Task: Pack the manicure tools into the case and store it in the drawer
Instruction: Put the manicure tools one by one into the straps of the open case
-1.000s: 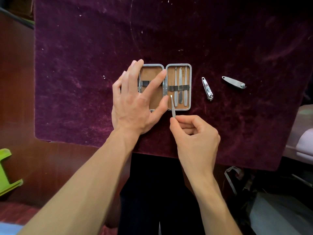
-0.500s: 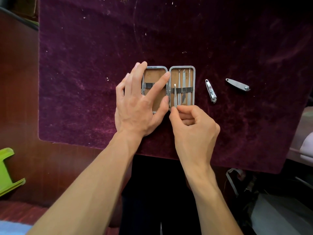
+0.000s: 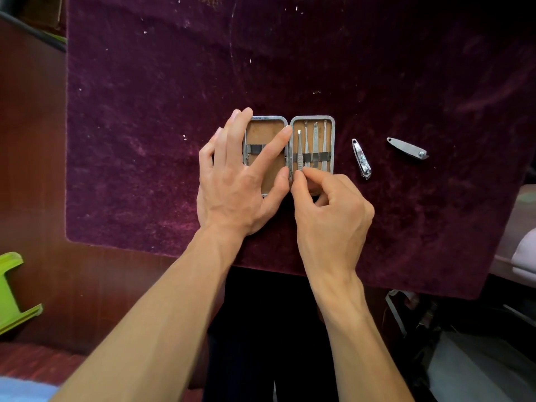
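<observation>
A small metal-rimmed manicure case (image 3: 331, 123) lies open flat on the purple velvet cloth, tan lining up. My left hand (image 3: 237, 181) rests spread on its left half, forefinger across the lining. My right hand (image 3: 327, 210) pinches the lower end of the tweezers (image 3: 299, 146), which lie under the elastic strap at the left of the case's right half. Three thin tools (image 3: 315, 140) sit under the same strap. Two nail clippers lie loose to the right: a small one (image 3: 361, 158) and a larger one (image 3: 407, 148).
The velvet cloth (image 3: 145, 140) covers a dark wooden table whose near edge runs just below my wrists. A green plastic object (image 3: 13, 291) stands at the lower left. Pale items (image 3: 525, 256) lie at the right edge. No drawer shows.
My right hand has pushed the tweezers up from the case's lower edge and under the strap in the right half. My left hand has stayed on the left half.
</observation>
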A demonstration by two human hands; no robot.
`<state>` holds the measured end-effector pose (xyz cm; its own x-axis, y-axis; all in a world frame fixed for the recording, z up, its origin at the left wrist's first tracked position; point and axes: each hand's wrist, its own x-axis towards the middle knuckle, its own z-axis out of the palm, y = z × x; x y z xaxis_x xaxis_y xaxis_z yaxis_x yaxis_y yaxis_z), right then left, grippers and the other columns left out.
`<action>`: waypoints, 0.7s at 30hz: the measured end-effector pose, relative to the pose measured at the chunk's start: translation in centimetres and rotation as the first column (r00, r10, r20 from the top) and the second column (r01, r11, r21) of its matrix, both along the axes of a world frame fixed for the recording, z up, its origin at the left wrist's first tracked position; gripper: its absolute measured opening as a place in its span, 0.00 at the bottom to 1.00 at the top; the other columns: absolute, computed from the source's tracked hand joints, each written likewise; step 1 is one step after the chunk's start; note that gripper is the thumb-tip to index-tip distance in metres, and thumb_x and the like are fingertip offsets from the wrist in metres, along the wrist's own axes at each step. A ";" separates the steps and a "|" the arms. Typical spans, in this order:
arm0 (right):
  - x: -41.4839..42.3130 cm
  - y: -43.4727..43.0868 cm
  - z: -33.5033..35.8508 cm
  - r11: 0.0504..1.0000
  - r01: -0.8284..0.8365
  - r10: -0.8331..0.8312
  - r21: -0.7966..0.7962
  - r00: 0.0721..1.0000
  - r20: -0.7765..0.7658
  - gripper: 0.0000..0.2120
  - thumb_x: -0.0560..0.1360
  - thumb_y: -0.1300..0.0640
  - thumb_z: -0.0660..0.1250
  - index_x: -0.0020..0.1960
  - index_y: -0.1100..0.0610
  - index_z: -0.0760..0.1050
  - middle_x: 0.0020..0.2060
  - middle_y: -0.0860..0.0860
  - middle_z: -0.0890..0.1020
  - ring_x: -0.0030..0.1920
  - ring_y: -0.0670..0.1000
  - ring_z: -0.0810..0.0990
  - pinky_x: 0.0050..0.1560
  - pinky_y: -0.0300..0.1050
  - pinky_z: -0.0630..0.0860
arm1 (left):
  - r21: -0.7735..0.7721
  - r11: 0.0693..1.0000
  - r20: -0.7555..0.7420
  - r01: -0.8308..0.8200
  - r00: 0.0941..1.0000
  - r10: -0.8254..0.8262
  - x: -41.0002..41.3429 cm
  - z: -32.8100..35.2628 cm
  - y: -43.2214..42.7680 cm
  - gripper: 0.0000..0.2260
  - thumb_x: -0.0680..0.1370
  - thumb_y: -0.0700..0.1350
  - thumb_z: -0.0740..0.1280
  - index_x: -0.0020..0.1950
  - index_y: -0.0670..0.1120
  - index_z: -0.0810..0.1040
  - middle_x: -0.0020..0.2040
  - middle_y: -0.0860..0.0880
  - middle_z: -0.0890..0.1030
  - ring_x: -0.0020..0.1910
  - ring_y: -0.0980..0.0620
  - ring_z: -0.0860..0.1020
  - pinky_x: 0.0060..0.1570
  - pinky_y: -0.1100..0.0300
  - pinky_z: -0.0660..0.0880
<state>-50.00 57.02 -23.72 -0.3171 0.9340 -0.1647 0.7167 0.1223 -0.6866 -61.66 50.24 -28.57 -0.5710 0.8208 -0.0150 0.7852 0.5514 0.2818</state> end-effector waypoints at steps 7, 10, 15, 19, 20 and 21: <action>2.8 0.5 0.5 0.992 -0.127 0.127 -0.003 0.992 0.014 0.12 0.79 0.60 0.77 0.62 0.54 0.87 0.42 0.46 0.81 0.33 0.41 0.73 0.42 0.34 0.76 | 0.011 1.000 0.004 -0.002 1.000 0.002 0.0 0.0 0.0 0.24 0.82 0.60 0.61 0.78 0.60 0.67 0.79 0.40 0.67 0.80 0.42 0.64 0.74 0.45 0.62; 3.0 0.7 0.5 0.984 -0.176 0.175 0.004 0.984 0.018 0.14 0.79 0.60 0.76 0.64 0.53 0.86 0.43 0.48 0.79 0.36 0.38 0.71 0.40 0.33 0.75 | 0.021 1.000 -0.006 0.001 1.000 -0.001 0.0 -0.1 0.0 0.23 0.83 0.60 0.60 0.78 0.60 0.67 0.79 0.40 0.67 0.79 0.42 0.64 0.74 0.44 0.63; 2.6 2.7 0.4 0.929 -0.369 0.369 -0.011 0.928 0.046 0.21 0.79 0.58 0.77 0.71 0.51 0.82 0.46 0.53 0.76 0.43 0.51 0.77 0.41 0.46 0.79 | 0.034 0.999 -0.007 -0.002 1.000 0.002 0.0 -0.2 0.0 0.23 0.83 0.60 0.60 0.78 0.60 0.68 0.79 0.40 0.67 0.80 0.42 0.65 0.74 0.44 0.64; 2.6 4.0 0.3 0.889 -0.458 0.457 -0.013 0.885 0.094 0.23 0.79 0.56 0.77 0.73 0.49 0.80 0.46 0.51 0.73 0.43 0.52 0.77 0.40 0.53 0.82 | 0.045 0.999 -0.009 -0.004 1.000 0.005 0.0 -0.2 -0.1 0.23 0.83 0.59 0.61 0.78 0.60 0.68 0.78 0.40 0.68 0.79 0.42 0.65 0.73 0.43 0.66; 2.6 4.2 0.3 0.886 -0.463 0.462 -0.012 0.881 0.101 0.23 0.79 0.55 0.77 0.73 0.48 0.80 0.46 0.50 0.72 0.43 0.51 0.76 0.39 0.53 0.82 | 0.045 0.999 -0.008 -0.004 1.000 0.004 0.0 -0.2 -0.1 0.23 0.83 0.59 0.61 0.78 0.60 0.68 0.78 0.40 0.68 0.79 0.42 0.65 0.73 0.43 0.65; 2.6 4.3 0.3 0.885 -0.466 0.464 -0.008 0.879 0.109 0.23 0.79 0.55 0.77 0.73 0.48 0.80 0.46 0.50 0.72 0.43 0.50 0.75 0.39 0.52 0.82 | 0.042 0.999 -0.008 -0.003 1.000 0.004 0.0 -0.1 -0.1 0.23 0.83 0.59 0.61 0.78 0.60 0.68 0.78 0.40 0.68 0.79 0.42 0.65 0.73 0.44 0.65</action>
